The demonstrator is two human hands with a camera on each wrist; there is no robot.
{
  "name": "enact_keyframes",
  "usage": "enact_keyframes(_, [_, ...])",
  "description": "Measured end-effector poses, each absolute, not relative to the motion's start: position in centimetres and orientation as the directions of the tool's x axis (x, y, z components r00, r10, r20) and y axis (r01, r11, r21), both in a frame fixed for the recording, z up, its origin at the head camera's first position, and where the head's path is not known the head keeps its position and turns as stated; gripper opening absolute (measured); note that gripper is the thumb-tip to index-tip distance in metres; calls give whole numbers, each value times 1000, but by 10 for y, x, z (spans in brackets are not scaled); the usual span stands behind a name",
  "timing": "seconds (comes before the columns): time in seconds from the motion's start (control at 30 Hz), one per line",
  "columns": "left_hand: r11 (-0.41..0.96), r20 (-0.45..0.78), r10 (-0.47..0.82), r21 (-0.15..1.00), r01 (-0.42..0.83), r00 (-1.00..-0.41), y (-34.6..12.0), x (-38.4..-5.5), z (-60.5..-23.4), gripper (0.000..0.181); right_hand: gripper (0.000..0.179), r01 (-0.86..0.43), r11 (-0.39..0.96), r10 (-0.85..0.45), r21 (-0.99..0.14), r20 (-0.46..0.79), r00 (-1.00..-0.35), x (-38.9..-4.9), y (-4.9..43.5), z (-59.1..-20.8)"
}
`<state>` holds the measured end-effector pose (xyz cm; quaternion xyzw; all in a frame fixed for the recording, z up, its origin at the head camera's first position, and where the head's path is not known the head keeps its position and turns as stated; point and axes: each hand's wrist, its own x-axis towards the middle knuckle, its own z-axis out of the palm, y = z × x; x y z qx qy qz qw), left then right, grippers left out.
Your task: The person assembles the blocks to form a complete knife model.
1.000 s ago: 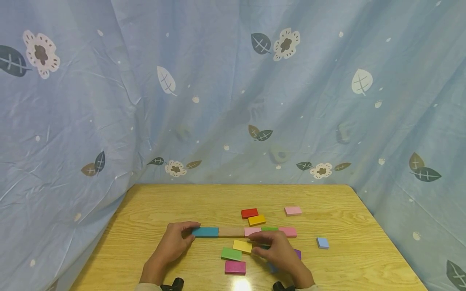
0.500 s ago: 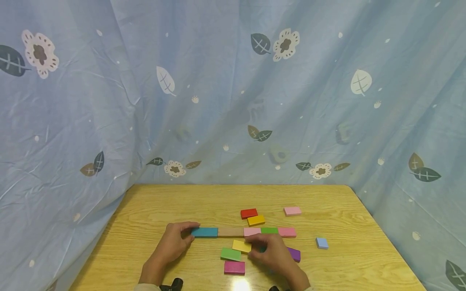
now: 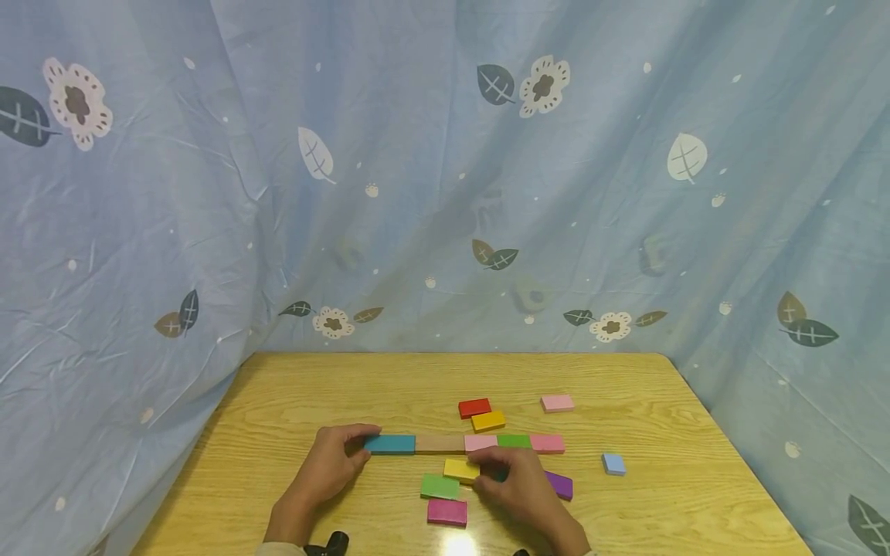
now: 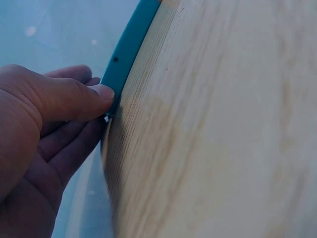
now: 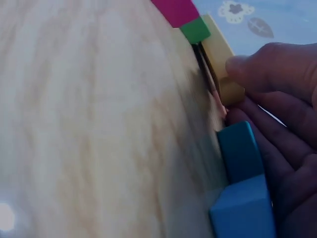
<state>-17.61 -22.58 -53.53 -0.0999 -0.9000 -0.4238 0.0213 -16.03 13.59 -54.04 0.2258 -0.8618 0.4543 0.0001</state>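
Evidently, in the head view, the blue block [image 3: 391,445], nearer the left edge of the surface [image 3: 313,386], is narrowly pinched at its left end by the left hand [image 3: 334,459]; the yellow block [image 3: 459,470], farther from the far edge, is pinched at its right end by the right hand [image 3: 521,483]. In the left wrist view, stiffness and lightness are suggested. In the right wrist view, smooth faces may slip; 2 opposite long sides are best gripped.

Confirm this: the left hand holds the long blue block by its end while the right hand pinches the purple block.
Wrong block for the right hand: it pinches the yellow block, as the right wrist view shows. The left hand does hold the long blue block by its end.
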Motion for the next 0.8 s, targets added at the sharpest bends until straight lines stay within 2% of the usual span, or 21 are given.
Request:
enact_keyframes(0.5, [625,130,159,754,202,-979,-226,-176,-536,42,26,-291,403,-353,-868,146,-924,-159,146,-527])
enact_keyframes(0.8, [612,114,159,768,189,-981,-226,-176,-536,42,25,-321,502,-318,-803,174,-932,-166,167,-521])
